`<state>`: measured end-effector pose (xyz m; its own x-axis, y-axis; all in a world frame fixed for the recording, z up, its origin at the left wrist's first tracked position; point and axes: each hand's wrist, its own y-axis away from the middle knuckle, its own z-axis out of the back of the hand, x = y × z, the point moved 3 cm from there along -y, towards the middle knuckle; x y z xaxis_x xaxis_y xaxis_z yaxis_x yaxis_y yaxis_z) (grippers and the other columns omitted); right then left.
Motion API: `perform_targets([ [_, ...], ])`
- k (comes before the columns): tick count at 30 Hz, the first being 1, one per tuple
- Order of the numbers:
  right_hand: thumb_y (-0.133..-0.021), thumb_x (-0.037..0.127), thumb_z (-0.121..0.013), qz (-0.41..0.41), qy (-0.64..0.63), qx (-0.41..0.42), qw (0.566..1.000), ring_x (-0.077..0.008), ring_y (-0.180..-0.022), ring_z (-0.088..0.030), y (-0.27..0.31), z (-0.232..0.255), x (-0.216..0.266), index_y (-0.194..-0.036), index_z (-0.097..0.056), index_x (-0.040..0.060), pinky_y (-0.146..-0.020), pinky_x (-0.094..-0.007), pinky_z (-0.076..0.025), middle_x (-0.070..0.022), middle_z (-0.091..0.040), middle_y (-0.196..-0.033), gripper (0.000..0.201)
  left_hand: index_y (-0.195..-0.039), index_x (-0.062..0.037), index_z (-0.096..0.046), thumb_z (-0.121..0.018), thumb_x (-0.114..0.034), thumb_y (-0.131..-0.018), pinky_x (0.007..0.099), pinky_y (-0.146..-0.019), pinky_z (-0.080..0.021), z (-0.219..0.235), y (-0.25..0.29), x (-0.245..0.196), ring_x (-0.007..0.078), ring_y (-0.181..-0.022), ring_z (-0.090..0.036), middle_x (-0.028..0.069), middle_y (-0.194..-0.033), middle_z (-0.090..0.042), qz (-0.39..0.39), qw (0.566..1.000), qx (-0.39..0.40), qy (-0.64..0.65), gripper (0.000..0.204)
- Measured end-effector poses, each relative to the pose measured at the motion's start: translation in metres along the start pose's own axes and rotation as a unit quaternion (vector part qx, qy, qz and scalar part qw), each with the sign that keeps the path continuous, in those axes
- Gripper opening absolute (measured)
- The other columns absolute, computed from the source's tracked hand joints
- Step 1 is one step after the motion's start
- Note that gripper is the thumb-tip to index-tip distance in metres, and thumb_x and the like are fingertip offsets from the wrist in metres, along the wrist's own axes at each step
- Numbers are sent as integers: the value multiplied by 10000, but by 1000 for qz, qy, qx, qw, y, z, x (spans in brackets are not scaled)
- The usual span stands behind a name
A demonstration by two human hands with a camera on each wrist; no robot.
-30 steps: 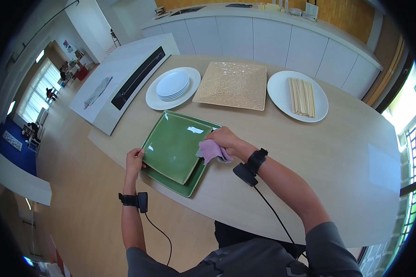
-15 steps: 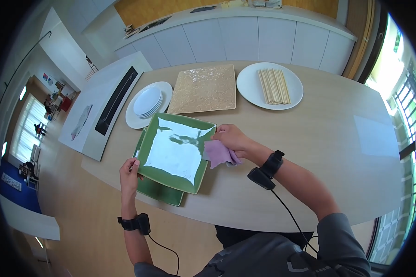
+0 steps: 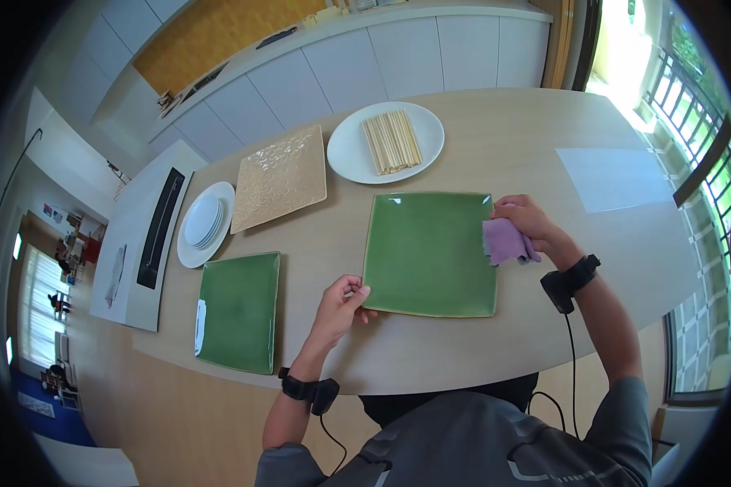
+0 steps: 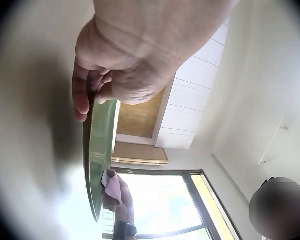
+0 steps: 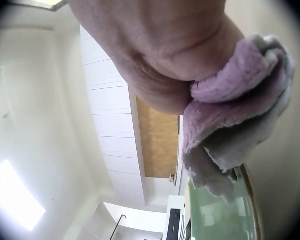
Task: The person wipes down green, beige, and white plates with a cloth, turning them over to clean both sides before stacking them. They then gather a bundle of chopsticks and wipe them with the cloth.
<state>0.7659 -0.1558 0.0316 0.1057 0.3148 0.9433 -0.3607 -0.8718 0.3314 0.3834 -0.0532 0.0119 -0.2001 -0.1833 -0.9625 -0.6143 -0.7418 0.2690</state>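
The green plate (image 3: 430, 256) is held glazed face up above the table (image 3: 625, 268), nearly square, so its long axis cannot be told. The left hand (image 3: 335, 312) pinches its near-left corner; the right hand (image 3: 528, 221) grips the lilac cloth (image 3: 508, 242) at its right edge. Tabletop separates its left edge from the second green plate (image 3: 237, 312).

Kitchen-type rm, long counter (image 3: 463, 10), white cabs (image 3: 402, 61)
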Motion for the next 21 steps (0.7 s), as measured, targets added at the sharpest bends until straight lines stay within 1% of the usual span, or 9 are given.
perform_targets([
  [1, -915, 95, -625, -1, -5, -5, 1000, -145, -702, -640, 3, 13, -3, -913, -637, -6, -612, -294, -553, -70, -637, -819, 101, -1076, 9, -560, -571, -112, -1011, 242, -528, -511, -13, -4, 2, 165, -678, -678, 86, -923, -638, 9, 1000, 26, 2, 138],
  [3, -896, 71, -636, 1, -13, -32, 999, -159, -700, -644, 7, 34, -9, -919, -656, -50, -602, -299, -544, -96, -653, -826, 125, -1069, 10, -560, -574, -114, -1011, 240, -527, -508, -35, -10, 1, 162, -679, -676, 83, -915, -638, 17, 999, 41, -3, 137],
  [6, -890, 77, -643, -12, -29, -42, 999, -172, -714, -654, 11, 51, -14, -948, -664, -62, -603, -303, -546, -110, -662, -842, 152, -1060, 4, -565, -586, -122, -1006, 241, -538, -504, -53, -14, 3, 163, -693, -675, 82, -921, -651, 36, 997, 59, -14, 138],
  [10, -900, 94, -629, -7, -18, -40, 999, -165, -727, -657, 4, 61, -23, -931, -655, -23, -614, -307, -559, -95, -663, -834, 124, -1046, -5, -569, -603, -132, -1001, 246, -551, -503, -65, -14, 10, 166, -705, -676, 84, -936, -662, 58, 996, 65, -25, 139],
  [14, -894, 96, -636, -5, -8, -37, 999, -164, -731, -656, 0, 60, -22, -933, -666, -29, -612, -304, -552, -98, -668, -840, 135, -1031, -5, -566, -611, -139, -999, 245, -550, -502, -71, -9, 10, 164, -697, -675, 79, -912, -653, 68, 995, 69, -29, 144],
  [16, -892, 98, -637, -3, -9, -32, 999, -164, -731, -655, -3, 60, -22, -935, -669, -32, -613, -303, -549, -99, -669, -845, 140, -1043, 6, -557, -605, -127, -1001, 243, -515, -489, -73, -7, 10, 163, -666, -677, 76, -877, -627, 76, 994, 75, -31, 148],
  [19, -890, 98, -638, 0, 4, -32, 999, -164, -729, -653, -10, 61, -27, -935, -674, -40, -617, -299, -544, -102, -671, -850, 149, -1029, 3, -549, -612, -131, -997, 246, -513, -485, -72, -6, 12, 166, -661, -678, 78, -867, -624, 77, 993, 80, -41, 151],
  [21, -872, 82, -663, -3, -7, -39, 999, -183, -727, -667, -11, 61, -29, -981, -691, -73, -634, -302, -552, -128, -689, -866, 192, -1023, 2, -546, -614, -132, -996, 248, -514, -485, -73, -6, 10, 165, -663, -678, 80, -865, -624, 78, 993, 78, -45, 153],
])
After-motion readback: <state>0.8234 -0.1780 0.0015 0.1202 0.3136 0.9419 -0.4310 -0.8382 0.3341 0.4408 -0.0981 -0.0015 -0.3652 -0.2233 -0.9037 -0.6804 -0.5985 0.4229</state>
